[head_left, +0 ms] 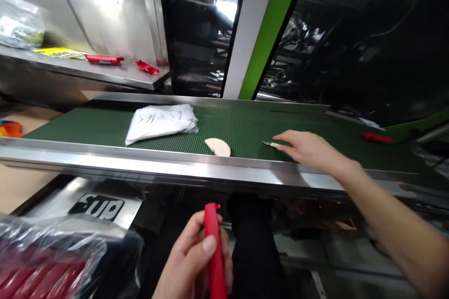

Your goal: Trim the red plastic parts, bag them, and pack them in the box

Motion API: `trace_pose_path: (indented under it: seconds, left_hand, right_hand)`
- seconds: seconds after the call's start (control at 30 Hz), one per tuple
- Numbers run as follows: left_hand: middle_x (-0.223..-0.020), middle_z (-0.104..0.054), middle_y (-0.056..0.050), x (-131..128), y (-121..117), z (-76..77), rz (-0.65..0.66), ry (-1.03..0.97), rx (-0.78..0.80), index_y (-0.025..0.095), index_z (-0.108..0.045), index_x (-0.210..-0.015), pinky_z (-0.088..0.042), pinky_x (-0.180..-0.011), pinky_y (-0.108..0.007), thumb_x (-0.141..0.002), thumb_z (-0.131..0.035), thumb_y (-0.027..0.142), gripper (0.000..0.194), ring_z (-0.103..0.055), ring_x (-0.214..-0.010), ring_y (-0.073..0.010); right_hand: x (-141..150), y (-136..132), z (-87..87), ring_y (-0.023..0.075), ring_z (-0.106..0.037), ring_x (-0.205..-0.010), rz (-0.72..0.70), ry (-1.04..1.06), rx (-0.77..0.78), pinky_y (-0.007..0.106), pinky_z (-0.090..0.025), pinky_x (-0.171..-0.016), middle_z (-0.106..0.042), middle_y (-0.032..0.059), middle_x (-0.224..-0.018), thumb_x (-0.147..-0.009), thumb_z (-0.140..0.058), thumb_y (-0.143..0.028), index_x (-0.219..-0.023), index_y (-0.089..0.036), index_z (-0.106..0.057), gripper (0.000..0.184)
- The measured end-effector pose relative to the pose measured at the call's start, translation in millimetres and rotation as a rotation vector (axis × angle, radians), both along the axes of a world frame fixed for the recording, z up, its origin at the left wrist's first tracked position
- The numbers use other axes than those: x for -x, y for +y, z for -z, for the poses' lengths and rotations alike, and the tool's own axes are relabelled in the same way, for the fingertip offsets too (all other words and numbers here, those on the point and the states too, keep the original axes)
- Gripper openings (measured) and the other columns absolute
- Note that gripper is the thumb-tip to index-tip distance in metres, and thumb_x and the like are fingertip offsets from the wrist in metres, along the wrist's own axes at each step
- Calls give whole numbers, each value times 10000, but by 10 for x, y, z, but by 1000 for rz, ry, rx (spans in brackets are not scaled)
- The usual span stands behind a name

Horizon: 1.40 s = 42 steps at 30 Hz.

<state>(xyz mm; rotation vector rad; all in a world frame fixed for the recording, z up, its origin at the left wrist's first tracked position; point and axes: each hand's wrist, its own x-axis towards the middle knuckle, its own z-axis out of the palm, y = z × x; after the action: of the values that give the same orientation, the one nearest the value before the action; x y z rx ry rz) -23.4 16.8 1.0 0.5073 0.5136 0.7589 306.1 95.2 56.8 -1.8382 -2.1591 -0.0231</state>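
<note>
My left hand (196, 252) is closed round a long red plastic part (214, 252), held upright below the front rail of the conveyor. My right hand (307, 148) is low over the green belt (242, 126), with thumb and forefinger at the pale handle of a small craft knife (274, 145). The knife's blade points left, and the rear of its handle is hidden by the fingers. To the left of the knife, a cream half-round piece (219, 146) rests on the belt against the front rail. Beyond it lies a white plastic bag (161, 121) with handwriting.
Another red part (377, 138) lies at the belt's right end. Two red pieces, one a handle-like part (104, 59), sit on a steel shelf (70, 63) at back left. A clear bag of red parts (45, 266) stands at lower left. A metal rail (140, 156) edges the belt.
</note>
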Motion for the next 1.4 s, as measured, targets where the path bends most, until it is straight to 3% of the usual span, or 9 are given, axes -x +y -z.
trace_pose_path:
  seconds: [0.1, 0.2, 0.3, 0.37, 0.5, 0.63, 0.8, 1.0, 1.4]
  left_hand:
    - [-775, -518, 8, 24, -6, -1, -92, 85, 22, 261, -570, -1066, -393, -517, -250, -835, -676, 389, 284, -504, -543, -108]
    - [-789, -477, 17, 93, -23, 3, -98, 146, 50, 264, -521, -1135, -352, -484, -212, -879, -613, 340, 283, -424, -545, -83]
    - [-802, -473, 16, 146, -52, 25, -113, 180, 78, 253, -504, -1158, -342, -493, -206, -874, -606, 326, 311, -412, -568, -81]
    - [-831, -498, 4, 155, -76, 32, -108, 186, 90, 244, -514, -1129, -347, -502, -211, -877, -589, 339, 279, -423, -595, -91]
    - [-891, -537, -18, 127, -134, -17, -130, 197, 85, 219, -541, -1024, -318, -483, -206, -942, -459, 377, 196, -424, -593, -93]
    - [-873, -539, -9, 111, -188, -87, -156, 229, 43, 204, -529, -983, -302, -467, -210, -958, -422, 362, 192, -423, -548, -85]
    - [-850, -554, -7, 113, -239, -115, -174, 227, 35, 200, -528, -1016, -310, -462, -209, -961, -418, 343, 188, -437, -525, -84]
    - [-825, -566, -10, 89, -300, -118, -199, 198, 50, 196, -553, -995, -319, -456, -204, -957, -424, 341, 198, -455, -516, -87]
    - [-814, -558, -6, 74, -339, -123, -180, 182, 36, 195, -549, -991, -317, -441, -197, -957, -416, 332, 194, -455, -502, -86]
  right_hand:
    - [-288, 138, 66, 222, -645, -708, 21, -69, 103, 325, -473, -622, -710, 94, -824, -821, -606, -278, -849, -161, -747, 186]
    - [-196, 45, 18, 193, -603, -716, 36, -85, 42, 308, -425, -616, -677, 88, -839, -841, -595, -324, -878, -160, -721, 209]
    - [208, -243, -92, 184, -581, -782, 75, -49, -164, 312, -436, -669, -636, 88, -915, -868, -572, -317, -946, -152, -664, 204]
    - [575, -492, -129, 156, -584, -782, 4, 53, -224, 276, -455, -643, -630, 58, -955, -887, -573, -284, -985, -187, -650, 159]
    - [1241, -906, -32, 121, -612, -1012, -286, 285, -44, 209, -514, -811, -622, 10, -1173, -950, -525, -187, -1281, -264, -570, 343]
    - [1552, -1054, 115, 96, -595, -1003, -358, 369, -47, 180, -498, -847, -621, 53, -1108, -935, -500, -57, -1345, -160, -532, 424]
    - [1625, -1083, 149, 95, -585, -999, -372, 330, -140, 186, -485, -828, -614, 79, -1099, -902, -483, 22, -1223, -120, -620, 377]
    - [1643, -1144, 187, 157, -576, -986, -411, 291, -195, 298, -492, -846, -625, 112, -1127, -878, -536, 11, -1239, -71, -604, 377]
    - [1575, -1200, 237, 154, -546, -1032, -406, 220, -173, 301, -455, -884, -612, 68, -1194, -903, -540, -31, -1290, -131, -582, 401]
